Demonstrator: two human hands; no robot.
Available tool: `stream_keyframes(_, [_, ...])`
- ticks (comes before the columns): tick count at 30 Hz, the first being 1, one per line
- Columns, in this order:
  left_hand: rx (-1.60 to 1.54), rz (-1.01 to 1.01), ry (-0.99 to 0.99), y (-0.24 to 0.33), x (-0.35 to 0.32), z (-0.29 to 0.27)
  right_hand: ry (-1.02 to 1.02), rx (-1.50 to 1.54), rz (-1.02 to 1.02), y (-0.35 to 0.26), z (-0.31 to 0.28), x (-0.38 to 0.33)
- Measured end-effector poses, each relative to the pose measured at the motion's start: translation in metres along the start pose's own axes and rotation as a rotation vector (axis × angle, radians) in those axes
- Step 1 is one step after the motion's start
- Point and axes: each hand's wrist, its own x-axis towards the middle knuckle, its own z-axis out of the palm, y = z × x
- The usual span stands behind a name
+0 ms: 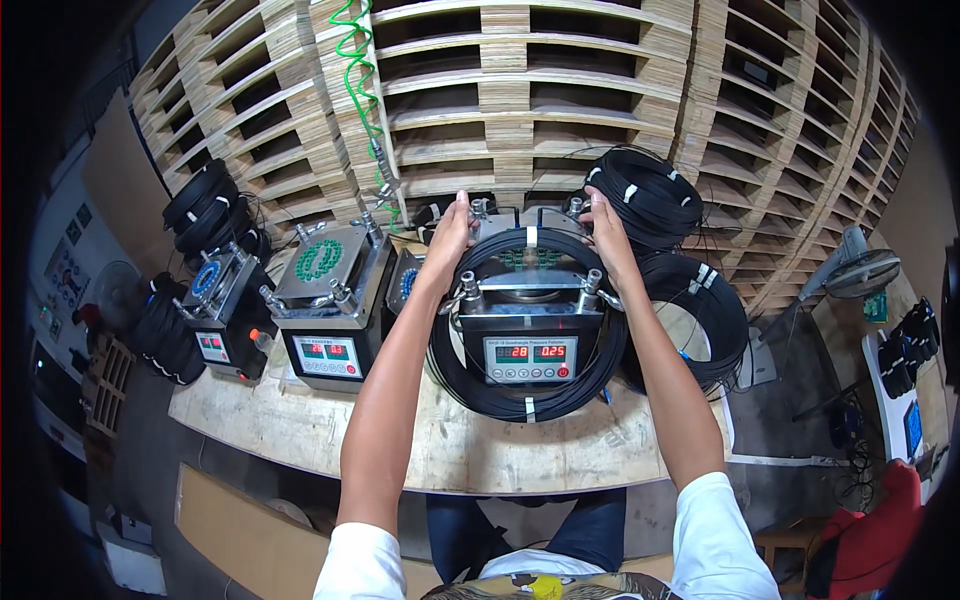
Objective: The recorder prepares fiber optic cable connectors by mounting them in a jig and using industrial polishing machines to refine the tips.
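A coil of black cable (531,410), bound with white ties, rings a metal box machine (530,325) with a red digital display. Beyond the coil's upper left, my left hand (450,235) is beside the far-left metal clamp (478,208), one fingertip pointing up. At the far-right clamp (575,207), my right hand (608,232) is held much the same way. Both hands look open, their fingers partly hidden; whether they touch the clamps I cannot tell. Green ring-arranged parts (530,258) lie on the machine's top, and two near clamps (592,282) stand at its front corners.
More black coils lie right (690,320), behind right (650,195) and far left (205,205). Two similar machines (325,300) stand left on the wooden table (260,420). Stacked pallets (505,90) form the back wall. A green spiral hose (358,70) hangs there; a fan (862,272) is right.
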Motion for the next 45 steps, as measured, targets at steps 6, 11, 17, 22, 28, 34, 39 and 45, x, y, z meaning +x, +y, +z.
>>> stream_keyframes(6, [-0.112, 0.021, 0.019, 0.008, -0.009, 0.008, 0.11, -0.064, -0.047, 0.006, 0.002, 0.005])
stream_keyframes(11, [-0.021, 0.07, 0.079, 0.004, -0.008, 0.005, 0.128, -0.171, -0.033, 0.009, 0.002, 0.007])
stream_keyframes(17, [-0.052, -0.035, 0.088, 0.001, -0.003, 0.003, 0.071, -0.117, -0.049, 0.011, 0.0, 0.008])
stream_keyframes(22, [-0.068, -0.005, 0.1, -0.002, -0.002, 0.004, 0.003, -0.042, 0.013, 0.005, -0.001, 0.005])
stream_keyframes(28, [-0.009, -0.042, 0.038, 0.008, -0.01, 0.002, 0.103, 0.0, -0.004, 0.002, 0.006, 0.002])
stream_keyframes(34, [0.007, 0.007, -0.011, 0.013, -0.012, 0.006, 0.175, -0.236, -0.166, 0.019, 0.0, 0.016])
stream_keyframes(39, [0.043, -0.022, -0.004, 0.009, -0.01, 0.004, 0.114, -0.209, -0.095, 0.012, 0.002, 0.014])
stream_keyframes(45, [-0.04, -0.024, 0.029, 0.006, -0.008, 0.003, 0.113, 0.027, 0.03, -0.005, 0.005, -0.001])
